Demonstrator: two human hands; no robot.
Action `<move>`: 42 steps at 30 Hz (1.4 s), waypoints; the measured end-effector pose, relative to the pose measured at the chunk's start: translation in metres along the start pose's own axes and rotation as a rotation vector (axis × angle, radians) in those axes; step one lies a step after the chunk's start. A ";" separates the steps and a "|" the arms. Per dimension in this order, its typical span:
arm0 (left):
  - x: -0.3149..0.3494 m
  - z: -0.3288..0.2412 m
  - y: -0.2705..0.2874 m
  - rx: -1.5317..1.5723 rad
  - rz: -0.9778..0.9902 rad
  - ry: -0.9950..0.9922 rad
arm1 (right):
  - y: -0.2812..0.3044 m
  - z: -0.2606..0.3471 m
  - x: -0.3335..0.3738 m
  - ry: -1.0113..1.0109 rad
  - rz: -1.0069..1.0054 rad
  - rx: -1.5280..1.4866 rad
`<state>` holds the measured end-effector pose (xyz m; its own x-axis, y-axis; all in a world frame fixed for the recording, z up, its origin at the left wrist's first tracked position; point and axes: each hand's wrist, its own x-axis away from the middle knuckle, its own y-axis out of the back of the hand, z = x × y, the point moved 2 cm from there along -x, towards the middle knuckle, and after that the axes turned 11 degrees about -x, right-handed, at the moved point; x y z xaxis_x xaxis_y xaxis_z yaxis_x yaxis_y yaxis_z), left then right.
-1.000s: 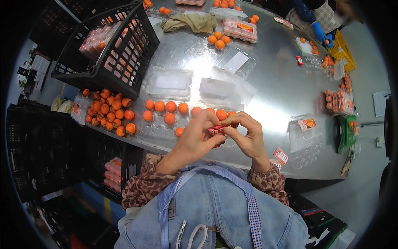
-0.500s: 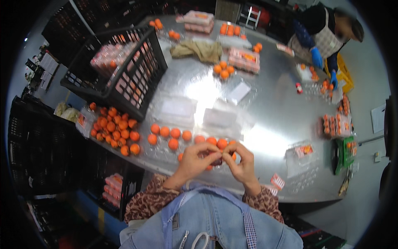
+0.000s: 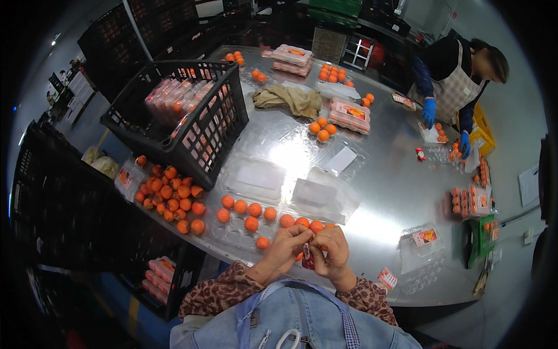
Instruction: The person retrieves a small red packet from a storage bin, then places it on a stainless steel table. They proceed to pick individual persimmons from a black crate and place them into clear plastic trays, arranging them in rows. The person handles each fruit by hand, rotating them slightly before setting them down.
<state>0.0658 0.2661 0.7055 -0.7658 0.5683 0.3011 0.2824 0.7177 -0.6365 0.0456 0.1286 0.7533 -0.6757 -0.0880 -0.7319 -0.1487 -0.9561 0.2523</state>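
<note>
Both my hands meet over the near edge of the metal table, fingertips together. My left hand [image 3: 285, 249] is closed in a pinch; what lies between its fingertips is hidden. My right hand [image 3: 331, 253] is curled closed around a small dark red piece with a pale patterned edge [image 3: 307, 257], which hangs below the fingers; its kind does not show. Just beyond sits an open clear plastic tray [image 3: 235, 232] with orange persimmons [image 3: 251, 224] in some of its hollows. More persimmons [image 3: 302, 223] line the row behind my fingers, partly covered by them.
A pile of persimmons [image 3: 168, 195] lies left, beside a black crate [image 3: 218, 125] holding filled packs. Clear lids [image 3: 256, 177], a brown cloth [image 3: 288, 100] and closed packs [image 3: 350, 115] are farther back. Empty trays [image 3: 421, 250] lie right. A blue-gloved co-worker [image 3: 447, 87] handles fruit at far right.
The view has shifted, so the table sits lower in the picture. My hands have turned, and the dark red piece now hangs upright below my right fingers. The co-worker's hands have moved slightly.
</note>
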 end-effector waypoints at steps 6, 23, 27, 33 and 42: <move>-0.008 -0.024 0.009 0.130 -0.159 -0.206 | -0.009 0.018 0.003 0.231 0.192 -0.066; 0.004 -0.035 -0.008 -0.158 -0.122 -0.553 | 0.004 0.010 -0.002 -0.322 -0.224 -0.154; 0.005 -0.036 -0.010 -0.250 -0.078 -0.648 | 0.003 0.006 0.002 -0.439 -0.078 -0.217; 0.008 -0.037 -0.013 -0.151 -0.034 -0.392 | 0.006 0.008 -0.004 -0.291 -0.116 -0.116; 0.021 -0.057 -0.029 -0.282 0.016 -0.511 | 0.019 0.030 -0.021 -0.182 -0.177 -0.221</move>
<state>0.0742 0.2796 0.7706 -0.9220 0.3637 -0.1327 0.3854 0.8300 -0.4033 0.0352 0.1205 0.7927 -0.7742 0.1169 -0.6221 -0.1283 -0.9914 -0.0265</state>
